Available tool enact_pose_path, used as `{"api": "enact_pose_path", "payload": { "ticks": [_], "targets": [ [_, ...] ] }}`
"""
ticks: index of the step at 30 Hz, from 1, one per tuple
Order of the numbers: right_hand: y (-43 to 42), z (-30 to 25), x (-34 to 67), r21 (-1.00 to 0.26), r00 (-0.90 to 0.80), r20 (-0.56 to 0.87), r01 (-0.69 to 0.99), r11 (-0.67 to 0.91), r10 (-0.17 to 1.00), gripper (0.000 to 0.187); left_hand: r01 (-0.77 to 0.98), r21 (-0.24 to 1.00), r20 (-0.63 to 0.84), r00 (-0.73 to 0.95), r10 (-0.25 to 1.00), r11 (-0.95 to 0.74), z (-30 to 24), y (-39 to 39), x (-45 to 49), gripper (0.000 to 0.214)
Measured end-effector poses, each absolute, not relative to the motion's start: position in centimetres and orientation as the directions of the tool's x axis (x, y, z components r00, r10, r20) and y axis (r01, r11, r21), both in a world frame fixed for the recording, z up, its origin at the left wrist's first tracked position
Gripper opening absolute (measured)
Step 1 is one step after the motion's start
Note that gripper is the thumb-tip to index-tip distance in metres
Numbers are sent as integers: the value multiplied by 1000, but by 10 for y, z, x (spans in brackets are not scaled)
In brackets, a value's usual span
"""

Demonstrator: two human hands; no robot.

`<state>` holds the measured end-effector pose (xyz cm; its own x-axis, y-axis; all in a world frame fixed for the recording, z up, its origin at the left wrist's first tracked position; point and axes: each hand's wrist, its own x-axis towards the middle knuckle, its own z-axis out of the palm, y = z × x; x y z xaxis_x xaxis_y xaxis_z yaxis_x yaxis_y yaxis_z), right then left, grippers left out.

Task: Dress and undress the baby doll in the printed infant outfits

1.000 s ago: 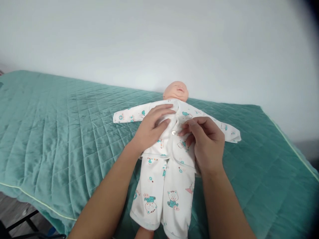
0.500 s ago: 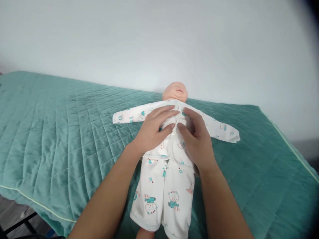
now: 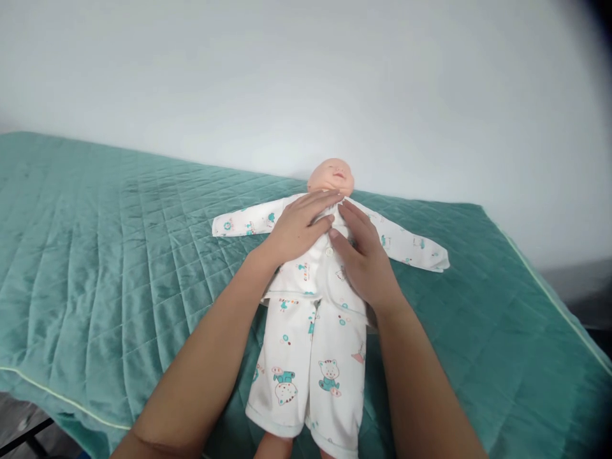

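Observation:
A baby doll (image 3: 332,175) lies on its back, dressed in a white printed shirt (image 3: 306,271) and matching trousers (image 3: 335,376). Both sleeves spread out sideways. My left hand (image 3: 299,229) lies over the upper chest, fingers stretched out near the collar and thumb apart. Opposite it, my right hand (image 3: 366,258) rests on the other half of the shirt front, its fingertips and thumb apart along the button line. A button (image 3: 329,252) shows just below the thumbs. The doll's hands are hidden by the sleeves, and part of its legs shows below the trouser hems.
A green quilted cover (image 3: 157,268) lies under the doll, with light piping along its edge. Behind it rises a plain pale wall (image 3: 287,83). At the lower left, a dark metal bar (image 3: 26,437) shows beside the floor.
Both hands have slid slightly up the shirt front, with the left fingers now close under the doll's chin. The view has shifted a little; the doll lies as before.

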<state>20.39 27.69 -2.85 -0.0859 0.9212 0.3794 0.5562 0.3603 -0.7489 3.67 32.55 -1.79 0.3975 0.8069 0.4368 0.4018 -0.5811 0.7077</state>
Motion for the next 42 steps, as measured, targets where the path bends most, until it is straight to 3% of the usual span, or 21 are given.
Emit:
{"api": "enact_pose_path", "payload": {
  "ticks": [5,13,22,26,31,34,39,42],
  "targets": [
    [286,-26,203,-750,-59,379,565,344,924,49,419,740,392,367,844,-526,-16,324,35,44],
    [297,-20,204,-738,-76,379,577,351,922,39,296,807,383,398,834,-511,-21,326,29,40],
    [295,-25,206,-943,83,244,253,216,966,29,261,831,367,409,836,-492,-20,325,28,40],
    [296,-23,205,-943,90,213,279,181,973,32,251,835,367,408,836,-489,-21,325,28,39],
    [296,-20,203,-904,76,284,354,240,956,34,230,849,362,403,841,-475,-21,324,28,39],
    [294,-17,205,-904,58,239,377,201,969,39,223,852,366,394,843,-474,-22,323,27,39],
    [293,-17,212,-919,-25,181,352,178,983,54,236,838,390,373,842,-493,-28,323,27,40],
    [294,-27,216,-926,-53,242,287,247,969,53,250,811,430,358,829,-529,-38,321,24,43]
  ]
}}
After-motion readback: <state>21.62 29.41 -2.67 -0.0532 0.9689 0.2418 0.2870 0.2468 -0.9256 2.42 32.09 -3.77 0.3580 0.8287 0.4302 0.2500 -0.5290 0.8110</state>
